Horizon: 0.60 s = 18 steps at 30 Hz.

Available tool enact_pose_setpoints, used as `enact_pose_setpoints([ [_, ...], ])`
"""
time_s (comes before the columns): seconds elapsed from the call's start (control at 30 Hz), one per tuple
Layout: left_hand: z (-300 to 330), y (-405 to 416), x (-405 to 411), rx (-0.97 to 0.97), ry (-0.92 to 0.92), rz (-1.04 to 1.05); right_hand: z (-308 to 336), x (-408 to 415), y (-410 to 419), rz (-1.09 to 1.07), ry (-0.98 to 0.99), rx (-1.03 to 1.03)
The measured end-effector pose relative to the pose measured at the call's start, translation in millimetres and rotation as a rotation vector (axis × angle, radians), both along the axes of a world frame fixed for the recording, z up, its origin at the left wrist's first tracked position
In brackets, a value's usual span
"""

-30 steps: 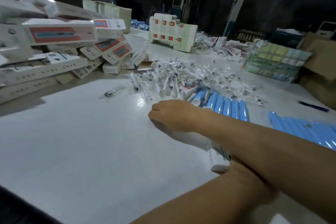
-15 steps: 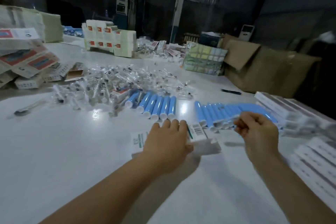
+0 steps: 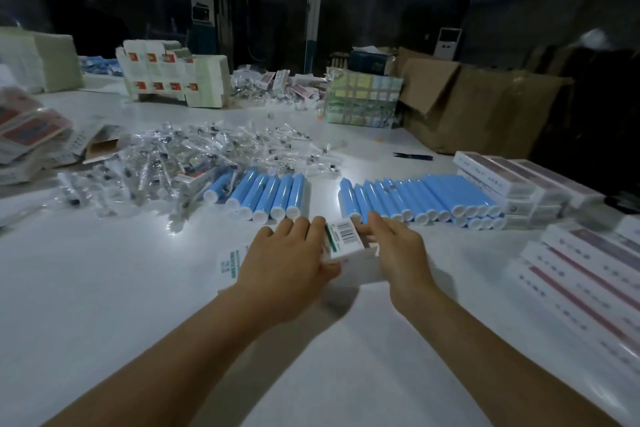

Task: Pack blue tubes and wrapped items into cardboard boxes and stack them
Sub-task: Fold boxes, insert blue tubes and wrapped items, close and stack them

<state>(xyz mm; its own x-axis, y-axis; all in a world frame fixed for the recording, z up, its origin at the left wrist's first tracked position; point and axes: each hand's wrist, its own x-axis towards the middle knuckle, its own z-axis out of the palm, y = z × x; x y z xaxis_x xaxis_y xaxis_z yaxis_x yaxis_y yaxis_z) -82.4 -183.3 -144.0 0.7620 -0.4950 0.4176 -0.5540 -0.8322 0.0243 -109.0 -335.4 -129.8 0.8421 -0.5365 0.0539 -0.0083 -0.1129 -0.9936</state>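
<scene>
A long white carton [image 3: 346, 243] with a barcode and green print lies on the white table [image 3: 104, 305] in front of me. My left hand [image 3: 291, 260] rests flat over its middle with straight fingers. My right hand [image 3: 398, 250] touches the carton's right end, fingers bent toward the open flap. Behind the hands lie a short row of blue tubes [image 3: 266, 194] and a longer row of blue tubes [image 3: 422, 198]. A heap of clear-wrapped items [image 3: 180, 163] spreads out behind the short row.
Stacked filled cartons [image 3: 581, 274] stand at the right, more cartons [image 3: 512, 184] behind the long tube row. Flat and loose cartons [image 3: 31, 135] pile up at the left. A dark pen [image 3: 412, 156], folded carton blanks [image 3: 176, 80] and brown cardboard boxes [image 3: 485, 107] sit farther back.
My view swung right, from the left carton pile to the tubes. My right hand came from beside the long tube row to the carton's right end. My left hand stayed flat on the carton.
</scene>
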Motion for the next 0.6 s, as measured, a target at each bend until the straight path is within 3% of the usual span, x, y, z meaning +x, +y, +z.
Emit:
enact_pose_setpoints([
  [0.1,-1,-1,1,-0.006,-0.015,-0.002,4,-5,7,0.137,0.011,0.026],
  [0.27,0,5,5,-0.022,-0.012,0.018,9,-11,-9,-0.127,-0.150,-0.017],
  [0.6,-1,9,9,-0.029,-0.020,0.058,7,-21,4,0.071,-0.101,0.000],
])
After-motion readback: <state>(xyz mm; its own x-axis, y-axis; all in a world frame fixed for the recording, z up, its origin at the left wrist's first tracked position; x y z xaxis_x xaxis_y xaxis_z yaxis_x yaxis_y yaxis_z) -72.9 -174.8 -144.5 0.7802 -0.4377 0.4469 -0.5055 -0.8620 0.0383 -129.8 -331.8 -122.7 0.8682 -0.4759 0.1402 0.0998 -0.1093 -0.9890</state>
